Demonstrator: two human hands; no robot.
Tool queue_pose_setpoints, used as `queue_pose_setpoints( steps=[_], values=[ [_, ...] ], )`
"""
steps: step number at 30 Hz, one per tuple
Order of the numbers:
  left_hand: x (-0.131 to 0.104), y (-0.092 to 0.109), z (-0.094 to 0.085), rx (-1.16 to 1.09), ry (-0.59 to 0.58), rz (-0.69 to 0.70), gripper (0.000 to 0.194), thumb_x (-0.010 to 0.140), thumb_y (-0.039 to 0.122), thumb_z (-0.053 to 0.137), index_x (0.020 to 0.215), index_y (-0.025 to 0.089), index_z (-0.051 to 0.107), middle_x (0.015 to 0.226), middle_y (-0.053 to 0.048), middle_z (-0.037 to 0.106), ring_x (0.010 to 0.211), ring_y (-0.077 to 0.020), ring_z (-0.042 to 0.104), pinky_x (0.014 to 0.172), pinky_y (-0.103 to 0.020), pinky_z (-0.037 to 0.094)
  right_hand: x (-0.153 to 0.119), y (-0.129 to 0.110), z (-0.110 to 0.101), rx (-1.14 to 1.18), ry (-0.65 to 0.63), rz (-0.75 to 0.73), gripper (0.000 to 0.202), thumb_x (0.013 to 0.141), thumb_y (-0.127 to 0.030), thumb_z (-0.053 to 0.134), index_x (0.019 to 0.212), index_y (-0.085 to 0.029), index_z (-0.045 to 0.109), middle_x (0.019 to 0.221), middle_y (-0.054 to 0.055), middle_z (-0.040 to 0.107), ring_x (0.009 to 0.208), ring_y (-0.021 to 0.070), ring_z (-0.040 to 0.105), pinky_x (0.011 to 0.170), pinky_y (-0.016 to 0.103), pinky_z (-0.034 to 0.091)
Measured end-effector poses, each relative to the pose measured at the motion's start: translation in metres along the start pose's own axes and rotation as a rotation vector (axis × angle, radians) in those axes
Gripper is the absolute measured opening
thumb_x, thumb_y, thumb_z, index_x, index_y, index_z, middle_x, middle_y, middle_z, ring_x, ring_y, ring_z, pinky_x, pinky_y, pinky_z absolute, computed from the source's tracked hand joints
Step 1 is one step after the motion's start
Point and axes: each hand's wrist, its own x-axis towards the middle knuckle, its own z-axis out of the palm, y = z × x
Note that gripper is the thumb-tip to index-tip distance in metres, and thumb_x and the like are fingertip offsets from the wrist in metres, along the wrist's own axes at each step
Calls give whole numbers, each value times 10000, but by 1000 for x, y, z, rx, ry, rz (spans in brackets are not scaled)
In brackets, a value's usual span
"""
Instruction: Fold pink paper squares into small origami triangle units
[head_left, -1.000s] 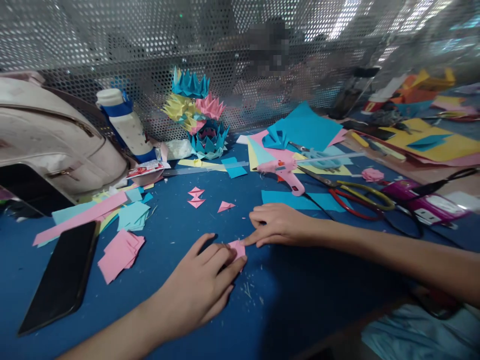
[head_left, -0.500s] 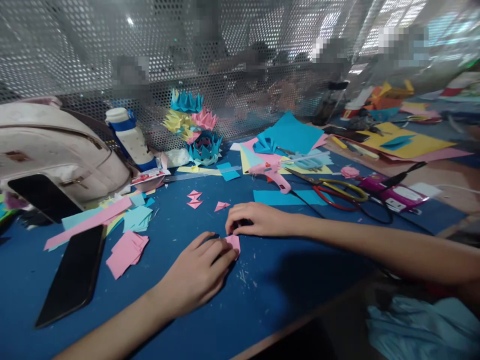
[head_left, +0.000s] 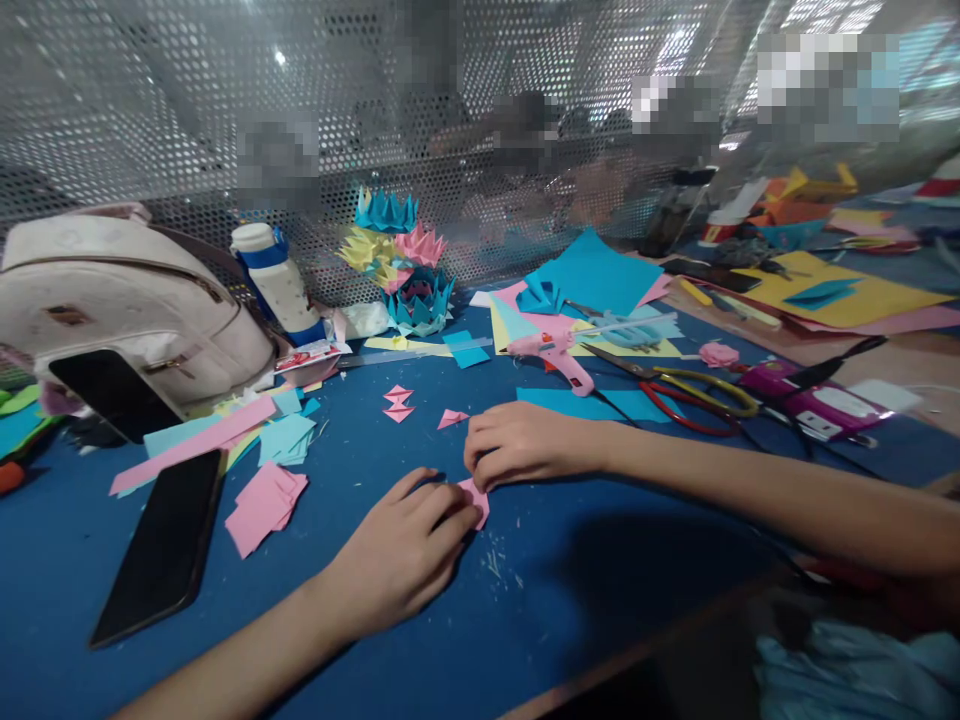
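A small pink paper piece (head_left: pixel 478 508) lies on the blue tabletop between my hands, mostly covered by fingers. My left hand (head_left: pixel 409 550) rests over its left side, fingers curled down and holding it to the table. From the far right, the bent fingertips of my right hand (head_left: pixel 517 440) pinch its upper edge. Just beyond lie a folded pink triangle (head_left: pixel 452 419) and a pair of small folded pink pieces (head_left: pixel 399 403). To the left is a stack of pink paper squares (head_left: pixel 266 508), with light blue squares (head_left: pixel 286 440) behind it.
A black phone (head_left: pixel 161 545) lies at left, near a backpack (head_left: pixel 127 300) and a bottle (head_left: pixel 277 285). Folded paper flowers (head_left: pixel 420 300) stand at the back. Beyond my right arm are a pink glue gun (head_left: pixel 551 355), scissors (head_left: pixel 675 390) and a purple power strip (head_left: pixel 814 395).
My right fingers have come down closer onto the paper's upper edge, near the left fingertips. The left hand stays on the paper. The whole view has shifted slightly.
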Motion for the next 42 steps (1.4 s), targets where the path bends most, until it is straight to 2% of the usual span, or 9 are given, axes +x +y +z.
queue_pose_setpoints(
  steps=[6,12,16,23,29,37,42],
  values=[
    [1,-1,0,-30,16,2,384,984,120,387,1346,141,511,1211,-122,622,1103,-226,601,1065,-491,439,9,0,-1,9,-79,22,330,1069,-320,354,1013,-177,645,1008,63,647,919,167,526,766,295,385],
    [1,-3,1,-60,15,-1,392,976,120,413,1356,134,507,1195,-123,622,1118,-227,597,1068,-481,438,16,6,-4,108,-135,53,225,1040,-328,450,1033,-176,616,989,54,643,940,170,547,793,292,398],
    [1,-4,1,-54,5,0,400,977,117,411,1368,134,492,1235,-124,614,1152,-229,587,1079,-487,436,16,10,-2,184,-88,79,235,1014,-377,512,975,-181,635,958,37,653,922,160,568,770,281,393],
    [1,-4,1,-19,0,-1,411,968,121,422,1374,112,490,1289,-151,600,1191,-246,587,1083,-508,454,-2,4,6,118,95,70,361,1037,-411,447,926,-223,735,825,21,662,781,145,531,670,295,332],
    [0,-4,4,-8,2,9,424,966,106,425,1384,89,495,1344,-161,591,1244,-260,573,1085,-516,466,-13,6,14,175,80,58,332,1012,-442,499,1011,-222,747,780,21,638,729,133,499,642,276,324],
    [4,-4,2,41,-2,43,444,939,84,415,1365,51,537,1353,-160,612,1253,-281,575,1052,-512,503,-19,12,22,256,155,43,296,995,-410,545,1012,-202,755,728,18,608,699,137,492,623,275,327],
    [6,-5,0,86,12,60,416,958,106,399,1334,66,574,1321,-137,641,1222,-272,595,1074,-505,477,-24,16,26,435,188,179,302,1020,-359,514,1130,-176,728,779,29,647,749,124,560,660,244,383]
  ],
)
